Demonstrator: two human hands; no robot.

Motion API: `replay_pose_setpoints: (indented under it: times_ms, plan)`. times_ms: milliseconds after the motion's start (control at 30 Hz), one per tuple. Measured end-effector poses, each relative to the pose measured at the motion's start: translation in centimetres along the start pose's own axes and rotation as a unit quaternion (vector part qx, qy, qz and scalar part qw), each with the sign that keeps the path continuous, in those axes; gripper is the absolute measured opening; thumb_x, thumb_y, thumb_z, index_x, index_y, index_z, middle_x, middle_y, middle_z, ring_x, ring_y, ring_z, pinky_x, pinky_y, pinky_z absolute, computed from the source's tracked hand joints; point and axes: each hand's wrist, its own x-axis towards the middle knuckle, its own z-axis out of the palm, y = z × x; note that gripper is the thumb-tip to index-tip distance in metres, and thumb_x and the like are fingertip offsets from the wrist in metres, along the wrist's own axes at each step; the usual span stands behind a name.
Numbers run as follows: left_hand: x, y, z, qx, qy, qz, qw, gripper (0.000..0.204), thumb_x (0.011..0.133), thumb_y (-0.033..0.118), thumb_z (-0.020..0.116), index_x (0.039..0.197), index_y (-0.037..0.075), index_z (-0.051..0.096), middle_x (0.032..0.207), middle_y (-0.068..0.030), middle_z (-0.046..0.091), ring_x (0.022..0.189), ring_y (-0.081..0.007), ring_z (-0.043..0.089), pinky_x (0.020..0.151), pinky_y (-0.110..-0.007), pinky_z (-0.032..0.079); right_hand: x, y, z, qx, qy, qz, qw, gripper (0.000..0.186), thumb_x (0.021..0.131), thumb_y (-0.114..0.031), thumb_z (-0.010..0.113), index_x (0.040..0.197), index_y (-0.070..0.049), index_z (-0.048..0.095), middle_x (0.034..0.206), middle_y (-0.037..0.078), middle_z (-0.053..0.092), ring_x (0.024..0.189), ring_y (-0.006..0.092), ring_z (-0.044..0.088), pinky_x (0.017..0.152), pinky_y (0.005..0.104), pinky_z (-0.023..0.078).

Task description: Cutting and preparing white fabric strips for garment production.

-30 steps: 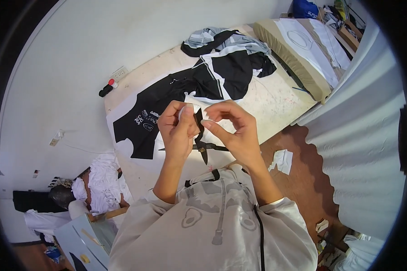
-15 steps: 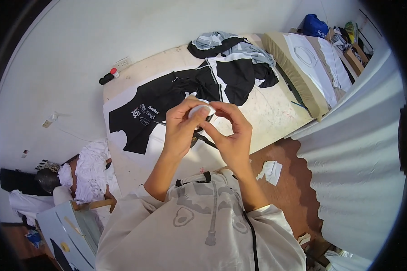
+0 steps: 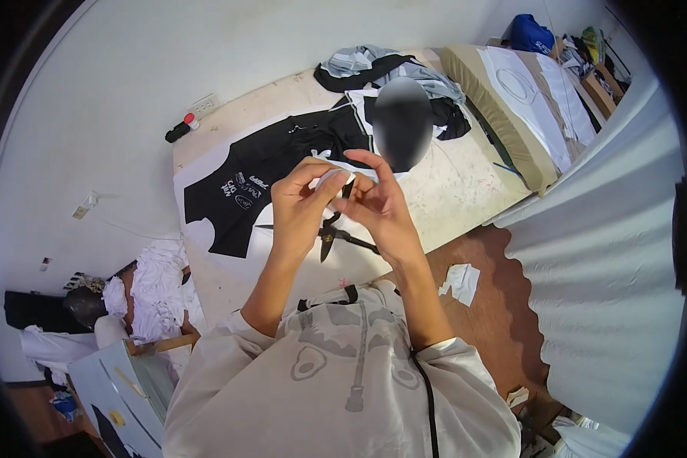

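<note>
Between my two hands, above the table, is a small white and black piece that looks like folded cloth (image 3: 337, 183). My left hand (image 3: 301, 198) is closed on its white part, thumb on top. With its thumb and inner fingers my right hand (image 3: 378, 204) pinches the black edge, the index finger raised away. Just below the hands a pair of black scissors (image 3: 343, 235) lies on the table with its blades apart. Beyond it a black garment panel with white print (image 3: 240, 179) is spread over white paper or cloth. Fingers partly hide the held piece.
The pale table (image 3: 466, 183) runs to the wall. Grey and black garments (image 3: 359, 65) are heaped at its far side. A padded board (image 3: 496, 99) adjoins at right, near a white curtain (image 3: 595, 290). White cloth (image 3: 158, 282) is piled at left.
My right hand has shifted slightly, its index finger lifting off the white piece. More of the scissors shows below the hands. The view has moved a little.
</note>
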Motion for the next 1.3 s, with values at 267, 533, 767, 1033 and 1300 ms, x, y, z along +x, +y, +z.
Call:
replay_pose_setpoints:
  times_ms: [267,533,767,1033,1300]
  plan:
    - [-0.6,-0.7,1.2,0.055,0.026,-0.003,0.998,0.009,0.09,0.004,0.075,0.092,-0.004,0.073,0.083,-0.0017,0.061,0.064,-0.0052,0.055,0.053,-0.02,0.04,-0.1,2.3,1.2,-0.09,0.078,-0.096,0.988,0.046,0.078,0.004,0.07,0.119,-0.005,0.052,0.078,0.002,0.051,0.071,0.0108,0.048,0.059,0.0257,0.04]
    - [-0.8,-1.7,1.7,0.107,0.073,0.054,0.99,0.007,0.088,0.006,0.077,0.092,0.0,0.076,0.086,0.0006,0.063,0.066,-0.0025,0.051,0.054,-0.019,0.035,-1.2,1.8,1.0,-0.306,0.208,-0.214,0.904,0.024,0.084,0.0,0.071,0.108,0.003,0.068,0.092,0.013,0.064,0.079,0.0211,0.069,0.068,0.0309,0.058]
    - [0.1,-1.5,1.3,0.053,0.108,0.034,0.992,0.006,0.09,0.003,0.074,0.09,-0.003,0.074,0.087,-0.0015,0.061,0.061,-0.0045,0.051,0.055,-0.02,0.037,-2.3,1.7,0.2,-0.395,0.203,-0.24,0.863,0.017,0.087,0.0,0.072,0.104,0.004,0.07,0.085,0.012,0.07,0.077,0.0202,0.071,0.064,0.029,0.057]
    - [-0.2,-1.6,-0.3,0.072,0.102,0.045,0.991,0.005,0.089,0.001,0.074,0.092,-0.002,0.074,0.086,0.0006,0.06,0.061,-0.0025,0.048,0.054,-0.02,0.036,-2.4,0.5,-0.1,-0.003,0.055,-0.05,0.997,0.008,0.102,-0.007,0.06,0.107,-0.001,0.058,0.088,0.002,0.066,0.08,0.0085,0.061,0.081,0.0229,0.048]
    - [-0.7,-1.0,-1.7,0.047,0.068,0.032,0.996,0.015,0.093,0.002,0.07,0.107,-0.001,0.075,0.087,0.003,0.058,0.072,-0.0024,0.045,0.06,-0.018,0.032,-5.6,-2.9,1.2,-0.107,0.027,0.034,0.993,0.012,0.101,-0.005,0.061,0.108,0.003,0.066,0.07,-0.007,0.051,0.061,0.0001,0.04,0.05,0.0212,0.031]
